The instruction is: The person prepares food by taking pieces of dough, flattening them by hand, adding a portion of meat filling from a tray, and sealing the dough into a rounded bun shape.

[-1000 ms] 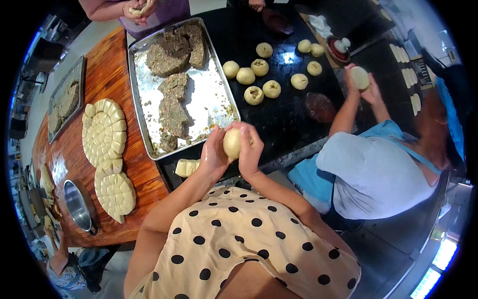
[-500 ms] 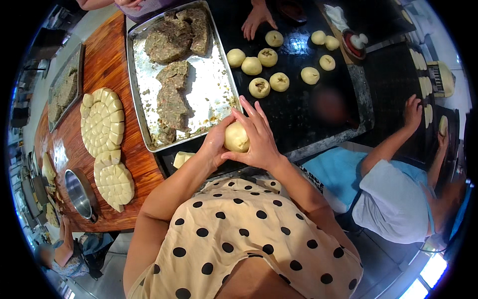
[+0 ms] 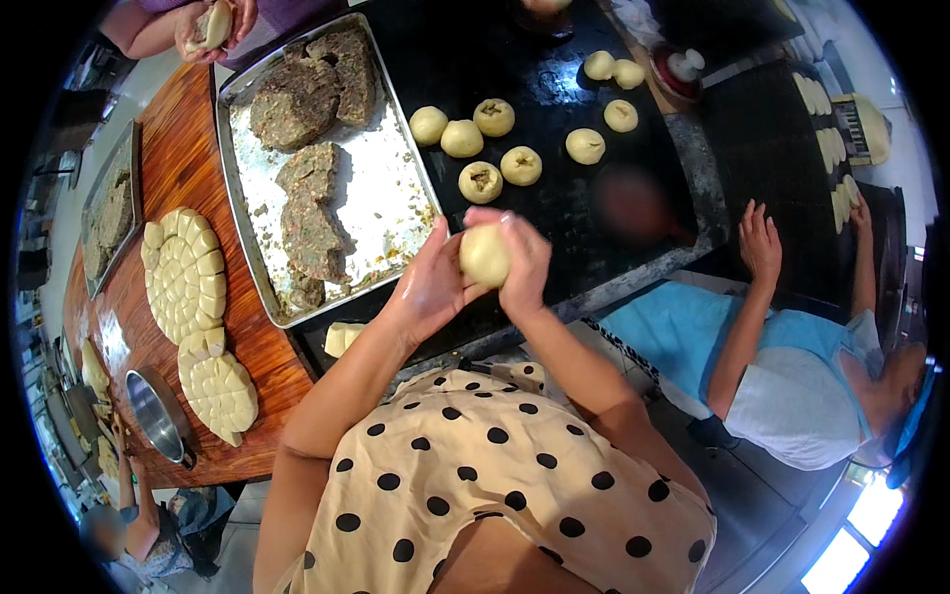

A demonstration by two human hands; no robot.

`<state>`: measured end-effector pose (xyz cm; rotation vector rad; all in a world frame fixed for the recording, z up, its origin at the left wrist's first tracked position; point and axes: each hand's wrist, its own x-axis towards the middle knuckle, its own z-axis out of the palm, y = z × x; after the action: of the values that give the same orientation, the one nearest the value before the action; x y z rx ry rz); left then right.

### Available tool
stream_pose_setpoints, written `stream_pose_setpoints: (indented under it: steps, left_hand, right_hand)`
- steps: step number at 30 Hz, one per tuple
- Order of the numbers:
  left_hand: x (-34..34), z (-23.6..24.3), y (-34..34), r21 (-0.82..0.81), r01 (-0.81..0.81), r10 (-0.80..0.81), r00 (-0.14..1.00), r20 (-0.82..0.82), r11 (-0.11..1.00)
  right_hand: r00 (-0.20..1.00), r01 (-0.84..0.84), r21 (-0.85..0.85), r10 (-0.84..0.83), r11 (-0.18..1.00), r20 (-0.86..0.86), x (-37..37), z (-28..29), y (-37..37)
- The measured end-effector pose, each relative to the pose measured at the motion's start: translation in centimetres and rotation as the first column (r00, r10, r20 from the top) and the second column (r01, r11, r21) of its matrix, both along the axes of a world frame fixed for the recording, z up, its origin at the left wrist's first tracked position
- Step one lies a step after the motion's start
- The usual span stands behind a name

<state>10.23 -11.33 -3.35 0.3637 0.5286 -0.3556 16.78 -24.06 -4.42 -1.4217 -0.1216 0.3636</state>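
A smooth, pale dough ball (image 3: 484, 254) is held in front of me, above the black work surface. My left hand (image 3: 426, 282) cups it from the left, while my right hand (image 3: 524, 267) curls round its right side. Just beyond my hands is a metal tray (image 3: 230, 163) with lumps of speckled meat mixture (image 3: 295, 97). Several dough balls (image 3: 462, 139) rest on the black surface (image 3: 515, 45), some with puckered, open tops showing dark filling. A cut dough piece (image 3: 343, 339) lies left of my wrists.
Left, a wooden table (image 3: 178, 148) holds segmented dough rounds (image 3: 185, 269), a steel bowl (image 3: 156, 416) and another tray (image 3: 109, 208). A co-worker (image 3: 792, 386) reaches toward dough rows at right. Another person's hands (image 3: 213, 30) hold dough top left. A third person (image 3: 148, 535) works lower left.
My right hand's fingers, spread over the ball half a second ago, now curl around it. The right-hand co-worker has moved from holding a dough disc to reaching over the dough rows.
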Motion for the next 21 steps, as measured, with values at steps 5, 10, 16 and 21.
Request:
stream_pose_setpoints:
  steps: [5, 10, 16, 21]
  left_hand:
    - [-6.3, -5.3, 2.9, 0.798, 0.137, -0.146, 0.987, -0.062, 0.587]
    - [-14.2, -6.9, 6.1, 0.958, 0.198, -0.278, 0.927, -0.252, -0.209]
    - [-18.3, -8.6, 4.9, 0.785, 0.146, -0.497, 0.701, -0.512, -0.603]
    - [-20.2, -12.2, 6.2, 0.677, 0.068, -0.507, 0.609, -0.610, -0.733]
  right_hand:
    - [0.903, 0.321, 0.113, -0.340, 0.940, 0.265, 11.7, -2.3, -0.9]
    - [0.799, 0.479, -0.153, -0.358, 0.864, 0.483, 21.1, -7.5, -2.1]
    - [0.814, 0.287, -0.512, 0.076, 0.809, 0.576, 10.3, -9.1, -2.3]
    - [0.554, -0.579, -0.587, 0.802, 0.565, 0.226, -8.2, -11.0, -0.4]
